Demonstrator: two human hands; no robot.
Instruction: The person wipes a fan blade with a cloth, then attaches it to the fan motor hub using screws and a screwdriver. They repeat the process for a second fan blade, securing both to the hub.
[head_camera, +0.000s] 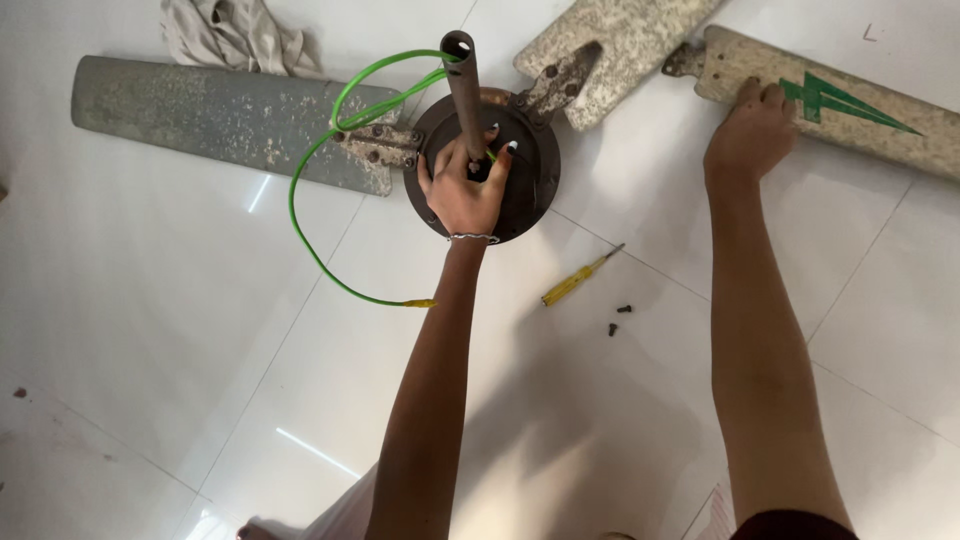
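Two bare forearms come up from the near edge over the white tiled floor (200, 330). Left hand (466, 190) is curled around the foot of the rusty down rod (464, 85), fingers half closed, right on the dark round motor housing (530, 190) of a ceiling fan lying mid-frame, far side. Right hand (752, 135) lies flat, fingers spread, pressing the root of a loose blade with a green arrow (850, 105), off to the far right. Two other blades, the grey blade (220, 115) and the speckled blade (610, 45), sit bolted on. That motor looks heavy and rigid; the rod or hub rim seems the sound grip. Blades look thin, light, bendable, so hold them near the bracket. A green wire (310, 230) loops left, floppy. A yellow screwdriver (578, 280) and small loose screws (618, 318) lie nearer.
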